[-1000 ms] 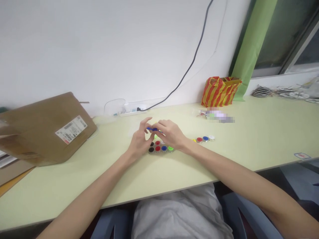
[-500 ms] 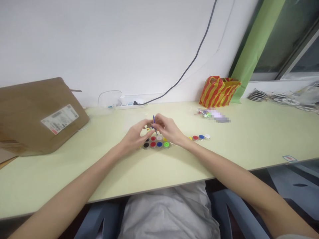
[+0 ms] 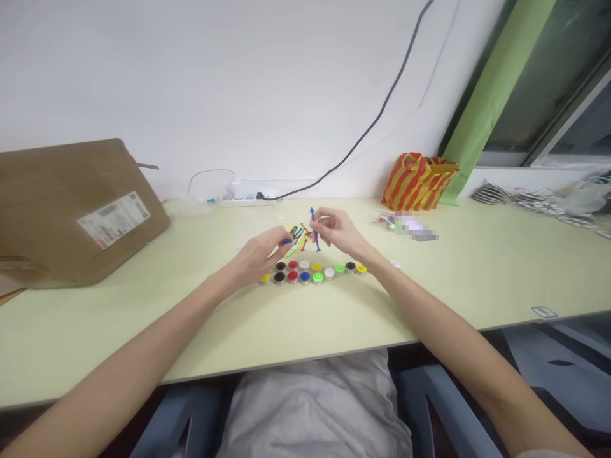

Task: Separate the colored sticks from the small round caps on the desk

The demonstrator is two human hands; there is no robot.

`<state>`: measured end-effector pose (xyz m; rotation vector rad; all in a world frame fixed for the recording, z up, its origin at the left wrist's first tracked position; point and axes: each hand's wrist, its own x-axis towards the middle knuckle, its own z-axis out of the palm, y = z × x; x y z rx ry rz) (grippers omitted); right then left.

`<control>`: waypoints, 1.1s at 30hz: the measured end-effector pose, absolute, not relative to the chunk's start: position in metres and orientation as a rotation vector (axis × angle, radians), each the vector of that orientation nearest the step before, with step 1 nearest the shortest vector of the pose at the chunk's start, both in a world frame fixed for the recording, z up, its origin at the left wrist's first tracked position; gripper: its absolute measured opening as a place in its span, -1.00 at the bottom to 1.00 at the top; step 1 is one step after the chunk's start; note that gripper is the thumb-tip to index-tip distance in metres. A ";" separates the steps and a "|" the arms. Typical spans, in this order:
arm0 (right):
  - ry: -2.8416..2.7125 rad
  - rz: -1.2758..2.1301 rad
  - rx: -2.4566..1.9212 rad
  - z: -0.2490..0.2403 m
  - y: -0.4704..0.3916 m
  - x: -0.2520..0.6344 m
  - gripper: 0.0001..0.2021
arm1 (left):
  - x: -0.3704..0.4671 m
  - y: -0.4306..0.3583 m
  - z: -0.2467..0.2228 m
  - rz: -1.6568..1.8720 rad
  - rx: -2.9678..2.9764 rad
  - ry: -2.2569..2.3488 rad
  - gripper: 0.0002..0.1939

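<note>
My right hand [image 3: 337,230] pinches a blue plastic arrow [image 3: 314,230] near its middle, its pointed end up, above the table. To its left, my left hand [image 3: 265,254] has thumb and forefinger closed on a small blue piece [image 3: 287,242], mostly hidden by the fingers. Between the hands lies a pile of thin coloured arrows [image 3: 300,235] in yellow, green, red and blue. Nearer to me runs a double row of small round discs with clear rims, among them a red disc [image 3: 293,276], a blue disc [image 3: 304,277] and a green disc [image 3: 317,278]. My right forearm covers part of the row.
A cardboard box [image 3: 62,222] stands at the left of the table [image 3: 229,346]. Against the wall are a power strip [image 3: 248,200] and black cable [image 3: 363,133]. At the back right are a striped bag [image 3: 420,181], a plastic packet [image 3: 410,227] and striped round pieces [image 3: 537,198].
My hands have moved apart. The right hand has carried the blue arrow to the right, baring the coloured pile and more discs. The left hand now shows a small blue piece at its fingertips.
</note>
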<state>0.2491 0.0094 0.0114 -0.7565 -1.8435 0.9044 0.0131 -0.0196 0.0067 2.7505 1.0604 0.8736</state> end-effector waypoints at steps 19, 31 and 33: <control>-1.697 0.912 -1.119 -0.009 0.035 0.259 -0.81 | 0.006 -0.011 -0.005 0.945 2.720 1.164 -0.76; -1.981 0.953 -0.700 -0.003 -0.006 0.217 -0.73 | 0.010 -0.021 0.000 0.984 2.544 1.189 -0.64; -1.987 0.958 -0.696 0.003 -0.006 0.222 -0.71 | 0.011 -0.023 0.002 0.965 2.516 1.193 -0.66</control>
